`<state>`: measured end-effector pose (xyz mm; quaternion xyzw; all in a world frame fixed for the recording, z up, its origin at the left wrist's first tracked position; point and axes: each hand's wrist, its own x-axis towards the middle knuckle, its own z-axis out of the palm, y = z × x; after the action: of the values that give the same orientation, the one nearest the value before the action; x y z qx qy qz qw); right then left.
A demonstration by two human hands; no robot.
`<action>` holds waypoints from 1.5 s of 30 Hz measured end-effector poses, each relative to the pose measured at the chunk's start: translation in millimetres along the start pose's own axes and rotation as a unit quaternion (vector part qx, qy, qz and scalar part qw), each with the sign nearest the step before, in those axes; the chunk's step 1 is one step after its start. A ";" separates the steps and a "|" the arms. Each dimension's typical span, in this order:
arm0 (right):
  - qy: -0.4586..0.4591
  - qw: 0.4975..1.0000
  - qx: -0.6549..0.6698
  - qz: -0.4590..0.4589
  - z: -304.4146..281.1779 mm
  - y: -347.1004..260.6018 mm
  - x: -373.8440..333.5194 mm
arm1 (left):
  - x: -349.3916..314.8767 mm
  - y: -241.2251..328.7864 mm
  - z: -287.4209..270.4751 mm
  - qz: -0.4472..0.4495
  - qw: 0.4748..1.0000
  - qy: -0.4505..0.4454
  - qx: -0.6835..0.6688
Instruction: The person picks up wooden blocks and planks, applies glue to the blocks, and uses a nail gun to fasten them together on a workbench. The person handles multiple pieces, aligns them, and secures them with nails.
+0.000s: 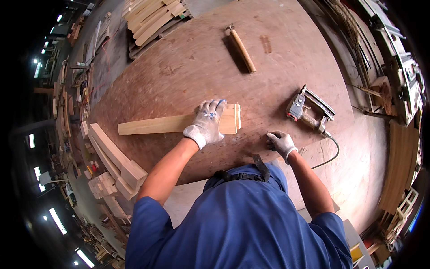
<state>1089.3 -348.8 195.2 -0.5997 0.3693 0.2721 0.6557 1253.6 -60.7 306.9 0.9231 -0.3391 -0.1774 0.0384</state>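
My left hand (208, 120), in a pale work glove, lies across a tapered wooden piece (154, 126) on the bench, its fingers closed over the wide end. That wide end (229, 119) shows layered edges and a light strip at its tip. Near the bench's front edge, my gloved right hand (281, 144) is closed with fingers curled; whatever may be in them is hidden. Up and to the right of it lies a nail gun (309, 109) with a hose. A hammer (242, 49) with a wooden handle rests farther back.
The broad brown bench top (188, 76) carries these things. Stacked boards (154, 20) stand beyond its far left. Long wooden pieces (112, 150) are piled at the left. The air hose (333, 154) curves off the bench's right side. Racks and timber line the right.
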 end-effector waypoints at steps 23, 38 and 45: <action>0.013 0.998 0.050 0.031 -5.6 5.6 8.1 | 17.6 5.7 13.6 -0.002 0.998 -0.061 0.031; 0.326 0.748 -0.475 -0.329 -86.0 -57.6 -23.4 | 0.2 -7.0 -0.8 -0.015 0.999 -0.041 0.002; 0.321 0.692 -0.628 -0.157 -99.6 -38.7 18.3 | -69.9 -124.0 38.6 -0.144 0.984 -0.092 0.060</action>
<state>1115.2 -453.8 202.2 -0.9715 0.2012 0.1250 0.0014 1266.4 81.1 268.1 0.9427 -0.2152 -0.2440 -0.0744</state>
